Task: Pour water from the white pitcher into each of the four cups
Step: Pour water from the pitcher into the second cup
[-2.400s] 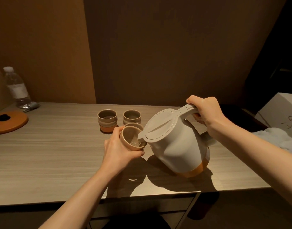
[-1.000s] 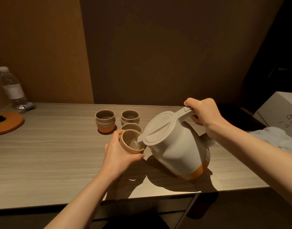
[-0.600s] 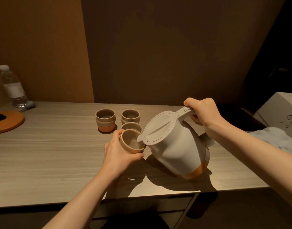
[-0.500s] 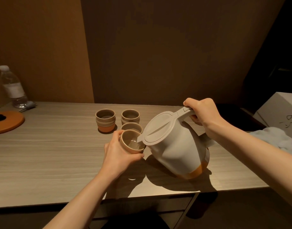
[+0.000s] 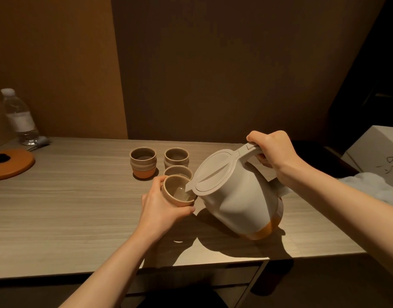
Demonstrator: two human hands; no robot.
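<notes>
The white pitcher [image 5: 237, 196] with an orange base is tilted to the left above the wooden table [image 5: 69, 207]. My right hand [image 5: 271, 150] grips its handle. The spout hangs over a beige cup [image 5: 176, 193] that my left hand [image 5: 162, 207] holds tilted, lifted off the table; water shows inside it. Directly behind it stands a second cup [image 5: 177, 171], partly hidden. Farther back sit two more cups [image 5: 143, 162] [image 5: 176, 156], side by side.
A plastic water bottle [image 5: 19, 117] stands at the far left by the wall, with an orange round lid [image 5: 10, 164] in front of it. A white box [image 5: 377, 152] and white cloth [image 5: 373, 190] lie at the right. The table's front edge is near me.
Both hands, the held cup and the tilted pitcher have hardly shifted over the frames. The water in the held cup looks a little higher.
</notes>
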